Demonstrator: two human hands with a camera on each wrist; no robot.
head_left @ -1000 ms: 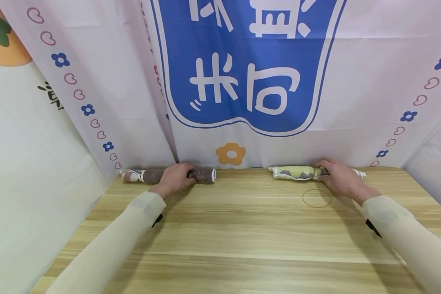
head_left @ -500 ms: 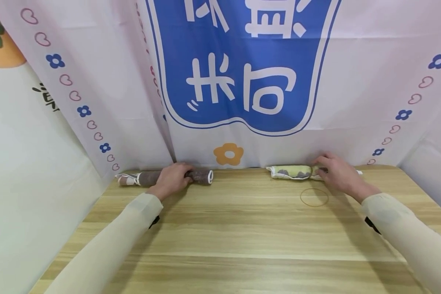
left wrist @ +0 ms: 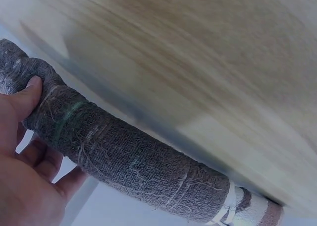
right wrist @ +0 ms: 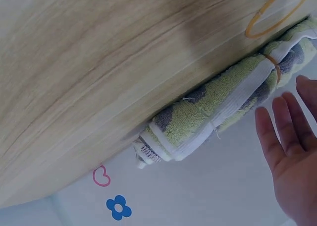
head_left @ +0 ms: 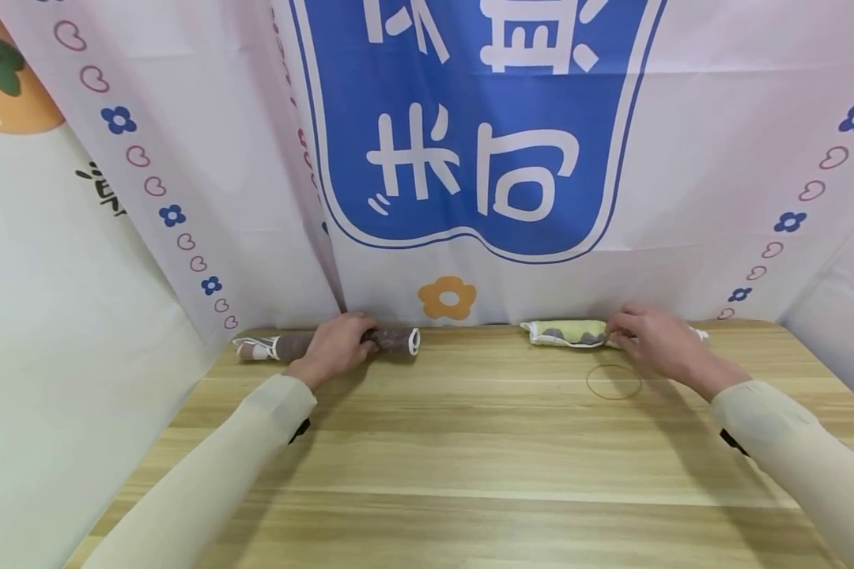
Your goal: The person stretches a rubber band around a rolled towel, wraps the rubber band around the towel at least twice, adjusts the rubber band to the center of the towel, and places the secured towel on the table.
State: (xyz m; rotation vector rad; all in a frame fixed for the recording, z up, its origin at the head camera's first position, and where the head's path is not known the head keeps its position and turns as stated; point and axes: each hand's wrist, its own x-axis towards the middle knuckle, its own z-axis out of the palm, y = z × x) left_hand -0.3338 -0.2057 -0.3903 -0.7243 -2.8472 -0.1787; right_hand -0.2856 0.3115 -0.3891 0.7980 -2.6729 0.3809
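Note:
Along the table's back edge lie two rolled towels. My left hand [head_left: 334, 345] grips the brown rolled towel [head_left: 398, 341], thumb on one side and fingers behind it in the left wrist view, where its dark terry cloth [left wrist: 148, 161] shows loose threads. At the right, my right hand [head_left: 658, 341] is beside the yellow-green rolled towel [head_left: 565, 333] with grey patches. In the right wrist view its fingers [right wrist: 287, 127] are loosely extended, apart from the roll, and an orange rubber band [right wrist: 274, 67] circles the towel.
A loose rubber band [head_left: 614, 382] lies on the wooden table [head_left: 470, 458] in front of the right hand. Behind the towels hangs a printed cloth [head_left: 541, 292] with a blue sign and flowers, reaching down to the table's back edge.
My right hand has loosened from the yellow-green towel and its fingers have come off it. My left hand keeps its hold on the brown towel.

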